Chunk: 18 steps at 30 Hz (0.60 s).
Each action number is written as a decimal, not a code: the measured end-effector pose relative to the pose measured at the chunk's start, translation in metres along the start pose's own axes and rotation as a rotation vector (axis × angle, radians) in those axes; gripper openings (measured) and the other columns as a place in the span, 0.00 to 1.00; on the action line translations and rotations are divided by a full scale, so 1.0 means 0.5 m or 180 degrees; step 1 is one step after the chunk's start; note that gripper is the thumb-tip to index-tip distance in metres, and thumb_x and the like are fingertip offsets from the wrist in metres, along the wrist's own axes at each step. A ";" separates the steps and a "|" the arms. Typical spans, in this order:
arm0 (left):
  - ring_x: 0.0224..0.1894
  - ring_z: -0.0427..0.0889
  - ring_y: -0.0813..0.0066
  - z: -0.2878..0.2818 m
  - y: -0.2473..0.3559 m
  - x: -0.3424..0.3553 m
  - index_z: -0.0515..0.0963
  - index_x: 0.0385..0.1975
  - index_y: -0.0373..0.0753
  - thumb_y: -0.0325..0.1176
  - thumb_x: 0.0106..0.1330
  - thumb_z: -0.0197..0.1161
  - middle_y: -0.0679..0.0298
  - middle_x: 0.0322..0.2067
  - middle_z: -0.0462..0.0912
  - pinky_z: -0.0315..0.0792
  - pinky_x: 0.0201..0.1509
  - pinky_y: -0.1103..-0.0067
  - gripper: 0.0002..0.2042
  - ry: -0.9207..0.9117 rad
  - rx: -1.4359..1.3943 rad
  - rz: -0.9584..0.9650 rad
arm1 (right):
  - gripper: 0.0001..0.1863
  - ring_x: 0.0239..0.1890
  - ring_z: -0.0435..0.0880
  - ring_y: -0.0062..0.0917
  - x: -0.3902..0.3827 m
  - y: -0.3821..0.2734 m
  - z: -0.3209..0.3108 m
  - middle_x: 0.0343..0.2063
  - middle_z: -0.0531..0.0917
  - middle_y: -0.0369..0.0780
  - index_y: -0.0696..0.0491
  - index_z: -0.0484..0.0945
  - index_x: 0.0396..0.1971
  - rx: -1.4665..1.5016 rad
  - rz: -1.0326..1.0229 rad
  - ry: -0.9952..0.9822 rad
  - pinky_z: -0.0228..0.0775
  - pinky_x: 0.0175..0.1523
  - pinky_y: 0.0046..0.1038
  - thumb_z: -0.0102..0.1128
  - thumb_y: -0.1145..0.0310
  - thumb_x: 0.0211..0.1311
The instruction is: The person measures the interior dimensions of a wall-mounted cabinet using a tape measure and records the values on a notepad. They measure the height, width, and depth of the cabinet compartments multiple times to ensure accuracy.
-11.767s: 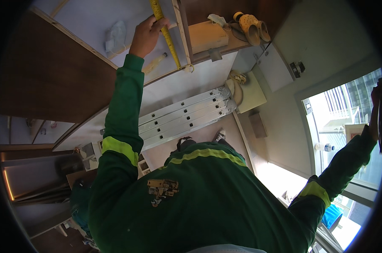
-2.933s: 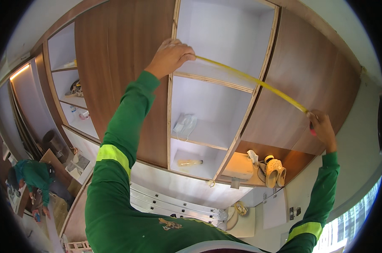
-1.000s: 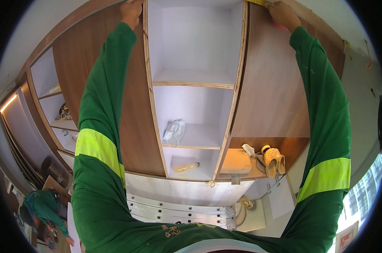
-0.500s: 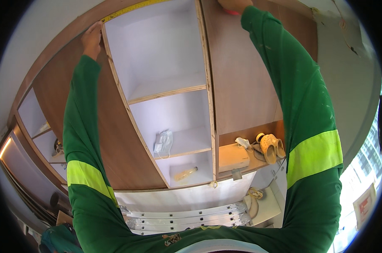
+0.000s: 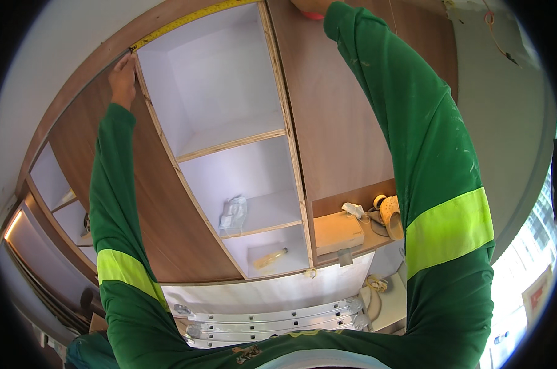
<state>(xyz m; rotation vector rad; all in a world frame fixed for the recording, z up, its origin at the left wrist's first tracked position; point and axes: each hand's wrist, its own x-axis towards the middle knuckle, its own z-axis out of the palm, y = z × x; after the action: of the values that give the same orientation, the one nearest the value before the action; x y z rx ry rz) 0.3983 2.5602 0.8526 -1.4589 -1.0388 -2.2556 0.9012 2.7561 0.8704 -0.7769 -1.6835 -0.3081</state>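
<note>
A yellow measuring tape (image 5: 186,21) spans the top of an open three-compartment cabinet (image 5: 214,86) with pale plywood edges. My left hand (image 5: 123,79) reaches up to its top left corner, fingers closed on the metal end of the tape. High at the right, my right hand (image 5: 302,6) grips the red tape case (image 5: 312,15) against a brown wood panel (image 5: 327,92); my sleeve partly hides it. A face mask (image 5: 233,215) lies in the middle compartment, a plastic bottle (image 5: 270,258) in the bottom one.
Yellow clogs (image 5: 390,215) and a box (image 5: 337,234) sit on a lit shelf. Below lies an aluminium ladder (image 5: 272,317). A co-worker's green clothing (image 5: 87,352) shows at lower left, a loose wire (image 5: 493,27) hangs at upper right, and a bright window (image 5: 530,234) is right.
Since earlier, both arms have risen to the cabinet's top, where the tape now lies along the frame. In the last second the hands and cabinet have shifted leftward in view.
</note>
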 end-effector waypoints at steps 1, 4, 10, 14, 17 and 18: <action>0.50 0.85 0.73 -0.010 0.001 -0.002 0.79 0.59 0.28 0.32 0.72 0.70 0.59 0.51 0.86 0.79 0.56 0.79 0.20 0.0021 0.0304 0.0109 | 0.26 0.52 0.87 0.51 -0.002 -0.002 0.003 0.47 0.87 0.57 0.60 0.88 0.44 0.0062 0.0001 0.0015 0.79 0.58 0.46 0.56 0.51 0.70; 0.50 0.84 0.72 0.054 -0.018 -0.104 0.78 0.61 0.29 0.35 0.71 0.72 0.58 0.51 0.85 0.78 0.55 0.76 0.23 0.0037 0.0719 0.0295 | 0.25 0.52 0.87 0.51 0.014 0.018 -0.009 0.47 0.87 0.57 0.60 0.88 0.44 -0.0071 -0.0090 0.0059 0.79 0.58 0.46 0.56 0.51 0.70; 0.63 0.71 0.55 0.030 -0.047 -0.173 0.72 0.68 0.34 0.37 0.72 0.67 0.49 0.57 0.77 0.65 0.69 0.62 0.27 0.0175 0.2685 0.1567 | 0.25 0.51 0.87 0.52 0.002 0.014 0.009 0.46 0.88 0.57 0.60 0.88 0.41 0.0082 -0.0286 0.0001 0.78 0.57 0.46 0.54 0.52 0.70; 0.64 0.65 0.48 0.070 -0.071 -0.227 0.67 0.72 0.37 0.37 0.74 0.64 0.44 0.58 0.72 0.58 0.72 0.56 0.28 0.0523 0.2820 0.1848 | 0.26 0.51 0.87 0.53 0.038 0.041 0.012 0.45 0.87 0.58 0.61 0.88 0.41 -0.0103 -0.0573 -0.0107 0.78 0.57 0.47 0.52 0.53 0.70; 0.62 0.66 0.46 0.074 -0.078 -0.236 0.66 0.73 0.38 0.36 0.75 0.62 0.43 0.59 0.70 0.59 0.70 0.55 0.29 0.0703 0.2920 0.1821 | 0.26 0.51 0.87 0.53 0.030 0.036 0.027 0.44 0.87 0.59 0.62 0.88 0.41 -0.0004 -0.0367 -0.0153 0.78 0.57 0.46 0.50 0.54 0.69; 0.61 0.66 0.45 0.076 -0.078 -0.238 0.65 0.74 0.38 0.36 0.75 0.62 0.43 0.60 0.69 0.59 0.70 0.55 0.29 0.0770 0.2934 0.1836 | 0.26 0.52 0.87 0.53 0.027 0.030 0.018 0.44 0.87 0.59 0.62 0.88 0.41 -0.0026 -0.0275 -0.0144 0.78 0.57 0.46 0.50 0.54 0.69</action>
<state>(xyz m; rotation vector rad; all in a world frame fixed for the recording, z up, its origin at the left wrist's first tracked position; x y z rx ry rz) 0.4572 2.5952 0.7414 -0.8821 -1.1454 -1.2245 0.9026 2.7772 0.8778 -0.7231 -1.7624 -0.3602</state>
